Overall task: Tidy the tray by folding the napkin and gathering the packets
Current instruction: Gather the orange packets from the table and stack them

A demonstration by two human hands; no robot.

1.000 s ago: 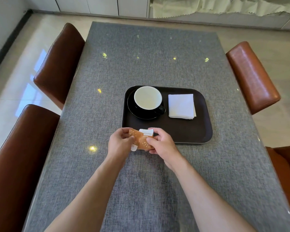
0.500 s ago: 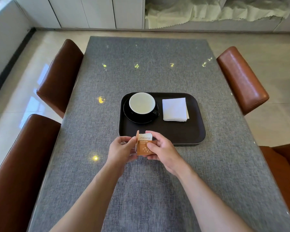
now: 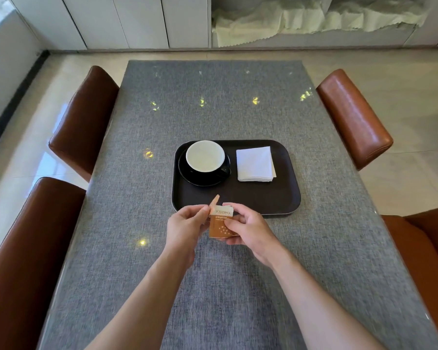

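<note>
Orange-and-white packets (image 3: 221, 223) are held upright between both hands, just in front of the near edge of the dark tray (image 3: 263, 200). My right hand (image 3: 248, 229) grips the front packet with thumb and fingers. My left hand (image 3: 185, 227) pinches a second packet whose corner sticks up behind the first. A folded white napkin (image 3: 255, 164) lies flat on the right side of the tray. A black cup with a white inside (image 3: 205, 156) stands on a black saucer (image 3: 202, 179) on the tray's left side.
The tray rests on a grey cloth-covered table (image 3: 212, 109) under a glossy clear cover. Brown leather chairs stand at the left (image 3: 81, 122), near left (image 3: 28, 248), right (image 3: 351, 117) and near right (image 3: 420, 261). White cabinets line the far wall.
The packets have gone from lying flat between my hands to standing upright, with one corner raised. The view has tilted up, so the tray looks farther away.
</note>
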